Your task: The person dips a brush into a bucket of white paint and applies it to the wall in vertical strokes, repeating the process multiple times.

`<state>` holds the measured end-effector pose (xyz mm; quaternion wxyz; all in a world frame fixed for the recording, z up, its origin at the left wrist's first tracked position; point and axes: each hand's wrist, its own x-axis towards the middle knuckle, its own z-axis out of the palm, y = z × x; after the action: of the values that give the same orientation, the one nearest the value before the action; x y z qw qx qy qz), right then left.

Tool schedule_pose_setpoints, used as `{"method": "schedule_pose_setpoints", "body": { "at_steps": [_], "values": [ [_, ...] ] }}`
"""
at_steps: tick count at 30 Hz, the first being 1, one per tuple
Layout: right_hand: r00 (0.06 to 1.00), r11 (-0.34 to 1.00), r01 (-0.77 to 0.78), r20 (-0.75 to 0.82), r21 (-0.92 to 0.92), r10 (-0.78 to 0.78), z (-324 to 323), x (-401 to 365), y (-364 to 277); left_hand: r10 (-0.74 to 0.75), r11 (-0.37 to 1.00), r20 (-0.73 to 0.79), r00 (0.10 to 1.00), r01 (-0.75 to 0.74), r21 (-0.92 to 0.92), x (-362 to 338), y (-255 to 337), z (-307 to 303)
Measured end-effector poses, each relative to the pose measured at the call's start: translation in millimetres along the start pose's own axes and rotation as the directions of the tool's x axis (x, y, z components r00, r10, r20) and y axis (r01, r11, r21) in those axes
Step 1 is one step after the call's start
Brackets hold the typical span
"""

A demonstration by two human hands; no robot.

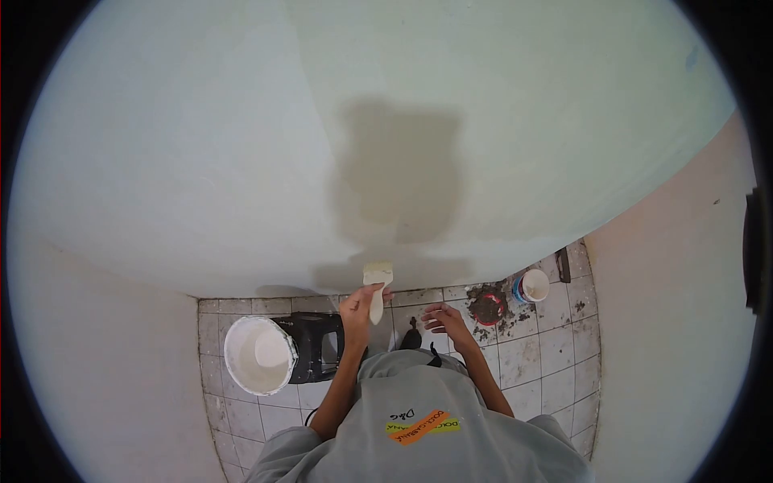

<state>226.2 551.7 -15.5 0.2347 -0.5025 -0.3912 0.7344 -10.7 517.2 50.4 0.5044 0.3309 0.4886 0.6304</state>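
My left hand (pixel 356 310) is closed round the handle of a pale paintbrush (pixel 378 278), whose bristles point up toward the light-coloured wall (pixel 241 161). Whether the bristles touch the wall I cannot tell. Lower right of the brush, my right hand (pixel 443 319) is held over the tiled floor, with its fingers apart and nothing in them. A dark shadow falls on the wall above both hands.
At left, a white bucket (pixel 235 366) stands beside a black stool (pixel 310 346). Toward the right are a red-rimmed container (pixel 488 308) amid dirt, a small white tub (pixel 535 286) and a dark object (pixel 563 265) near the wall. Side walls flank the tiled floor (pixel 519 361).
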Motion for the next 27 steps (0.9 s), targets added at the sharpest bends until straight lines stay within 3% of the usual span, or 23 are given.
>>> {"method": "schedule_pose_setpoints", "body": {
  "at_steps": [5, 9, 15, 18, 21, 24, 27],
  "values": [
    [1.0, 1.0, -0.007, -0.019, -0.027, 0.006, 0, -4, 3, -0.158, 0.985, -0.087, 0.984, 0.151, -0.084, 8, -15, 6],
    [1.0, 0.999, -0.002, -0.019, -0.043, 0.001, -1, -4, -1, -0.331, 0.936, -0.231, 0.915, 0.287, -0.204, 20, -30, 17],
    [1.0, 0.999, 0.008, -0.024, -0.037, -0.009, -6, -3, -5, -0.472, 0.876, -0.126, 0.872, 0.448, -0.18, 48, -74, 9],
    [0.999, 1.0, 0.016, -0.04, -0.027, -0.017, -7, -4, -6, -0.41, 0.909, -0.152, 0.899, 0.387, -0.156, 53, -52, 22],
    [0.999, 1.0, 0.018, -0.05, -0.01, -0.018, -7, -4, -7, -0.385, 0.896, -0.221, 0.896, 0.306, -0.322, 53, -2, 47],
    [0.998, 1.0, 0.027, -0.054, -0.008, -0.027, -6, -2, -3, -0.253, 0.933, -0.151, 0.956, 0.2, -0.299, 36, 67, 70],
    [0.999, 1.0, 0.021, -0.04, -0.021, -0.022, -2, -5, -2, -0.175, 0.935, -0.108, 0.979, 0.131, -0.328, 26, 101, 79]
  ]
}}
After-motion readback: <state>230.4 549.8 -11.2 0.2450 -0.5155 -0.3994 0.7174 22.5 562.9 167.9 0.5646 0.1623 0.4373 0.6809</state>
